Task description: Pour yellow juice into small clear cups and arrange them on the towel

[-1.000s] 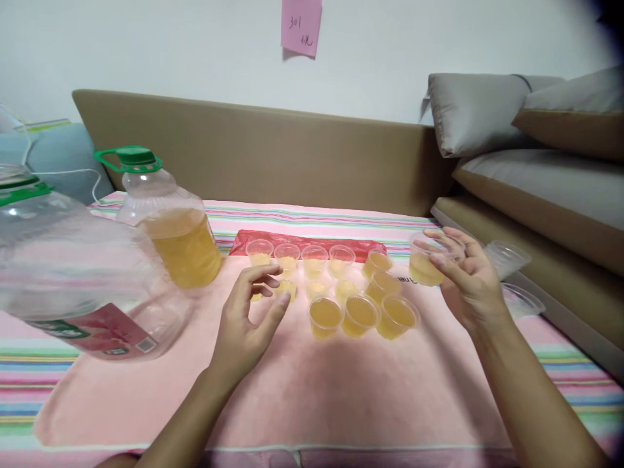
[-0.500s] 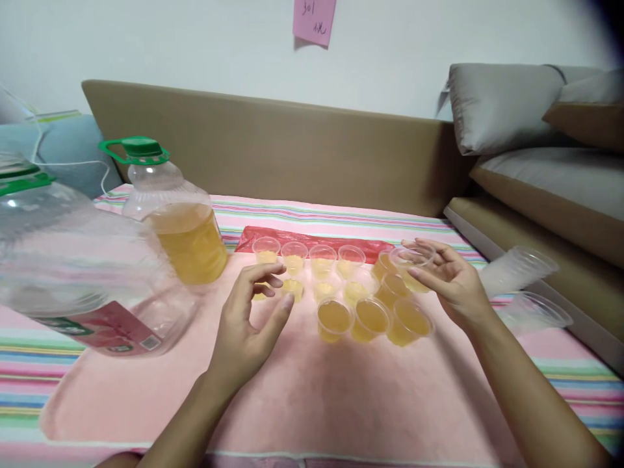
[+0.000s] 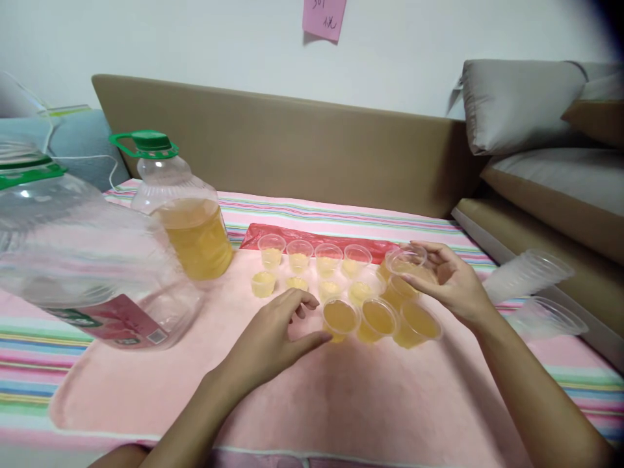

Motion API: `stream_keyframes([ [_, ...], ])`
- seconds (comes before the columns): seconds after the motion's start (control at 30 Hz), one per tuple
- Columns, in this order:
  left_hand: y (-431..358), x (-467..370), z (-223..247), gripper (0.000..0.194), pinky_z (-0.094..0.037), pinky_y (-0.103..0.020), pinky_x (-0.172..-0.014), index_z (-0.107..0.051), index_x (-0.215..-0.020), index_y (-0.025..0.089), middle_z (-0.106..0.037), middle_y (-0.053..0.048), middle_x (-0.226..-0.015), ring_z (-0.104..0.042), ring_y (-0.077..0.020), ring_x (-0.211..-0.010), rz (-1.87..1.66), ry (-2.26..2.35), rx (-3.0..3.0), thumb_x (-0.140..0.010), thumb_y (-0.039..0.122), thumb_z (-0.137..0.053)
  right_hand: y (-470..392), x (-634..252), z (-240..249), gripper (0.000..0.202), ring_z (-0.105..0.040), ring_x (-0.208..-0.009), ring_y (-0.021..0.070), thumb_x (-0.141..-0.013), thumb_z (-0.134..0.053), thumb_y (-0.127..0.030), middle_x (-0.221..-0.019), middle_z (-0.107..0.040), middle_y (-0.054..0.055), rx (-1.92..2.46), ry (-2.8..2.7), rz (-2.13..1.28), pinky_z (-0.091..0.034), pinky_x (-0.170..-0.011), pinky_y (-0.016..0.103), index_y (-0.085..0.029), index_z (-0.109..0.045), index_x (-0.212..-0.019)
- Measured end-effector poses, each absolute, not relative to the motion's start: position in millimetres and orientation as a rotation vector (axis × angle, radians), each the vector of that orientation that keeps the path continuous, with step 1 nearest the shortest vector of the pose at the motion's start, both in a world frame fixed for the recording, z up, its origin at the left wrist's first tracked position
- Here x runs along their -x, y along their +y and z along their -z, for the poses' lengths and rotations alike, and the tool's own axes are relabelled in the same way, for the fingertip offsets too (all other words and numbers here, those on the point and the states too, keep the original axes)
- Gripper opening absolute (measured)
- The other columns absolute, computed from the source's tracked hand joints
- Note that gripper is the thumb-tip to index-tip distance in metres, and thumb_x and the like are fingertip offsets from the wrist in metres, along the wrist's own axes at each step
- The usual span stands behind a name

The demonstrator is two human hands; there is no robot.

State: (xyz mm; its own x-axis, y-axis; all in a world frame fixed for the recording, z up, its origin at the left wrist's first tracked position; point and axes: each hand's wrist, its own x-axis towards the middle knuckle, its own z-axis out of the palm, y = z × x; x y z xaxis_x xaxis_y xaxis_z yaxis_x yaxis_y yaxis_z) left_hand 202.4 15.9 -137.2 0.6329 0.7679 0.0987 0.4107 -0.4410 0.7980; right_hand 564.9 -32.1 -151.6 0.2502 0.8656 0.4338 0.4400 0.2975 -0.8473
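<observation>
My right hand (image 3: 455, 286) grips a clear plastic cup (image 3: 408, 261) between thumb and fingers, above the back of the filled cups on the right. How much is in that cup I cannot tell. My left hand (image 3: 273, 335) is open, thumb and fingers apart, at the left side of a front cup of amber liquid (image 3: 340, 317); whether it touches the cup is unclear. Beside that one stand a second full cup (image 3: 377, 318) and a third (image 3: 418, 322). Behind the left hand, several cups with a little yellow content, such as one at the back (image 3: 272, 252), form two rows.
At left stand a large, mostly clear jug (image 3: 97, 260) and a green-capped jug (image 3: 195, 237) of amber liquid. A red plastic bag (image 3: 312, 240) lies behind the cups. Stacked empty cups (image 3: 531, 276) lie at right, near grey cushions (image 3: 521, 107). A pink cloth (image 3: 146, 396) lies underneath.
My left hand has moved right and slightly down, from the small yellow cups to the nearest full cup. My right hand still holds its cup, now slightly lower among the filled ones.
</observation>
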Motion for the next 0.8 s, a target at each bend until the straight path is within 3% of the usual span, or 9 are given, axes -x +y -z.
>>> stream_keyframes([
  [0.13, 13, -209, 147, 0.072, -0.050, -0.050, -0.103, -0.056, -0.137, 0.021, -0.066, -0.011, -0.136, -0.062, -0.0334, -0.125, -0.429, 1.027, -1.965, -0.077, 0.041, -0.089, -31, -562, 150, 0.066, -0.064, -0.134, 0.0359, -0.077, -0.096, -0.047, -0.139, -0.069, 0.012, 1.344, -1.432, -0.433, -0.045, -0.122, 0.064, -0.027, -0.063, -0.131],
  [0.47, 9, -219, 160, 0.072, -0.051, -0.052, -0.110, -0.054, -0.142, 0.022, -0.063, -0.012, -0.142, -0.060, -0.0315, -0.129, -0.558, 0.955, -1.888, -0.083, 0.049, -0.084, -30, -556, 149, 0.066, -0.065, -0.133, 0.0346, -0.080, -0.094, -0.049, -0.141, -0.068, 0.011, 1.395, -1.548, -0.401, -0.049, -0.120, 0.061, -0.029, -0.061, -0.134],
  [0.6, 5, -219, 159, 0.091, -0.048, -0.056, -0.118, -0.041, -0.152, 0.022, -0.051, -0.017, -0.158, -0.053, -0.0349, -0.142, -0.551, 0.974, -1.779, -0.080, 0.056, -0.085, -30, -553, 146, 0.064, -0.066, -0.131, 0.0337, -0.082, -0.092, -0.049, -0.141, -0.068, 0.011, 1.419, -1.597, -0.348, -0.051, -0.118, 0.058, -0.029, -0.063, -0.134],
  [0.8, 3, -221, 156, 0.109, -0.031, -0.065, -0.130, -0.027, -0.162, 0.022, -0.029, -0.022, -0.175, -0.031, -0.0408, -0.161, -0.504, 0.925, -1.687, -0.078, 0.057, -0.086, -30, -550, 146, 0.064, -0.067, -0.130, 0.0345, -0.084, -0.090, -0.049, -0.143, -0.067, 0.011, 1.458, -1.662, -0.293, -0.051, -0.118, 0.061, -0.029, -0.062, -0.137],
])
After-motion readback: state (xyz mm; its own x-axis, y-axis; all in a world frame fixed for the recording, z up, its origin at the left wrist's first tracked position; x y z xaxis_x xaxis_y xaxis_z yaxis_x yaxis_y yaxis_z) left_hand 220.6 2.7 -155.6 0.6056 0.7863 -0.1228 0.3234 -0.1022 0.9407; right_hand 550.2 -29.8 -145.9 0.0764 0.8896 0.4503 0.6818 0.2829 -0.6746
